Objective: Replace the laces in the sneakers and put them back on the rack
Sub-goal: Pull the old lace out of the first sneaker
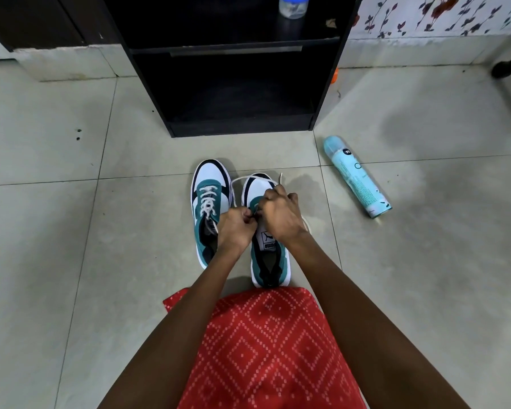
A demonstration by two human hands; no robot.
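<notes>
On the floor (101,237) near me: I see the left sneaker (210,176), laced, just beside the right sneaker (270,261).
Hands: my left hand (236,228) and right hand (281,215) meet over the right sneaker, both pinching its lace (239,180).
Far: black rack (233,125).
Right: can (356,175) lying down.

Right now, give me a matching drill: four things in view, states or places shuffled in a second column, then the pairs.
1. left sneaker
2. right sneaker
3. spray can
4. blue-lidded jar

A. lying on its side on the floor
B. on a shelf of the rack
C. laced, standing on the floor
D. left hand and right hand hold its loose lace

Pairs: 1-C, 2-D, 3-A, 4-B
</notes>
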